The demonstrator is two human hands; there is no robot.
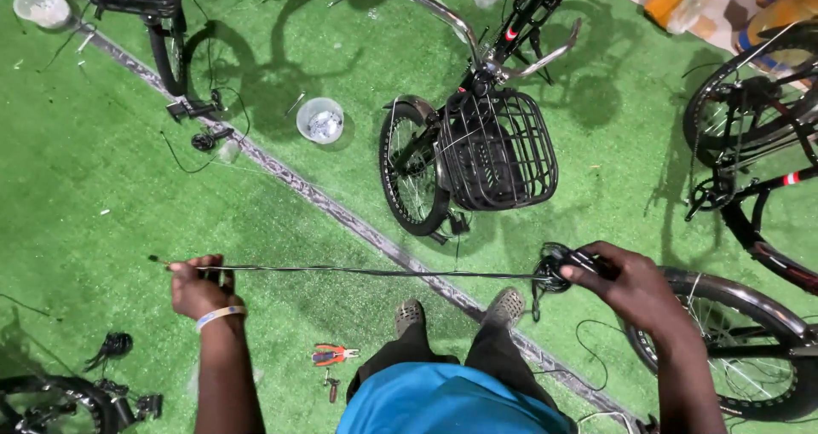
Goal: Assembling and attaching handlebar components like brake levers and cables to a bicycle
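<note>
Head view: a thin black cable [366, 270] stretches taut across mid-frame, just above the person's shoes. The left hand [198, 289] pinches its free end at centre left; the right hand [635, 285] closes around the black fitting [558, 268] at centre right. It looks light, limp and slippery, best gripped at the ends.
</note>
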